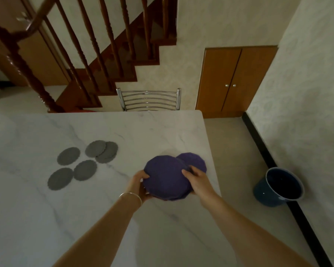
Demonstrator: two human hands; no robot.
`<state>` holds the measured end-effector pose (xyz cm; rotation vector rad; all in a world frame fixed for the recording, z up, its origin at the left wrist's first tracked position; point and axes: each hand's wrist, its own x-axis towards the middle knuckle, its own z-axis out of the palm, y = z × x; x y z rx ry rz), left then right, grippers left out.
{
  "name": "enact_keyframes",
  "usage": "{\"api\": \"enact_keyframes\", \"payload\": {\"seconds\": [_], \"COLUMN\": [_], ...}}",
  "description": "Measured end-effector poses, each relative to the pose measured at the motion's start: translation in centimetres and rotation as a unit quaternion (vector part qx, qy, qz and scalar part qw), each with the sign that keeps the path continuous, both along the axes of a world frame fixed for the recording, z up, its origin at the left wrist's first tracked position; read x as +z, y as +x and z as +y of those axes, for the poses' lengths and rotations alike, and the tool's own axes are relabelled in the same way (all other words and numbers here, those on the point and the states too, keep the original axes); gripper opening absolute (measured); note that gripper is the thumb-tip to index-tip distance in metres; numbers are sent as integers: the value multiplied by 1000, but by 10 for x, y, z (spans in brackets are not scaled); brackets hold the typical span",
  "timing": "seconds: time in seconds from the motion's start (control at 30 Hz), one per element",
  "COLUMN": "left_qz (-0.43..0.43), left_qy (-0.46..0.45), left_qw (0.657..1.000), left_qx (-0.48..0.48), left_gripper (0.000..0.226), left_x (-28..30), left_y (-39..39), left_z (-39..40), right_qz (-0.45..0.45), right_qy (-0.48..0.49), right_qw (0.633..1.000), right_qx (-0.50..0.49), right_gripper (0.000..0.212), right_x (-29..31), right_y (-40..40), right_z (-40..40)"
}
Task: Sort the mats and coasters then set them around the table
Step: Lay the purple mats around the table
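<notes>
- Left hand [141, 186] and right hand [196, 179] grip purple mat stack [165, 179] by its edges, above marble table [123, 132].
- One purple mat [194, 160] lies behind stack.
- Grey coasters [83, 162] lie left, well apart.
- Blue bucket [278, 187] on floor, right.

Bare forearms — silver bangle [131, 197], left wrist

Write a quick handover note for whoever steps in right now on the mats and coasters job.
Left hand and right hand both grip the purple mat stack near the table's right edge. One more purple mat lies on the table behind the stack, partly under it. Five grey coasters lie grouped to the left, two overlapping.
Done: sorted by kind, apparently.
Left: set mats and coasters around the table.
</notes>
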<state>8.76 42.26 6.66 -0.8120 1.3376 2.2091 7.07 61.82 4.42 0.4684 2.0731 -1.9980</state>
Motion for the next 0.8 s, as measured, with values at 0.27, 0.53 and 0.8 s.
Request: {"api": "enact_keyframes", "payload": {"seconds": [0.27,0.53,0.8], "left_qz": [-1,20,35], "left_qy": [76,50,44], "left_qw": [996,999,998], "left_qx": [51,4,-26], "left_gripper": [35,51,47], "left_x": [17,32,39], "left_y": [34,65,101], "left_z": [-16,-71,-168], "right_qz": [4,0,14], "right_qy": [-53,-77,-5], "right_qw": [998,995,992], "right_qx": [-41,-64,-123], "right_gripper": [53,44,32], "right_x": [28,51,55], "right_y": [32,71,113], "right_z": [-18,-76,-167]}}
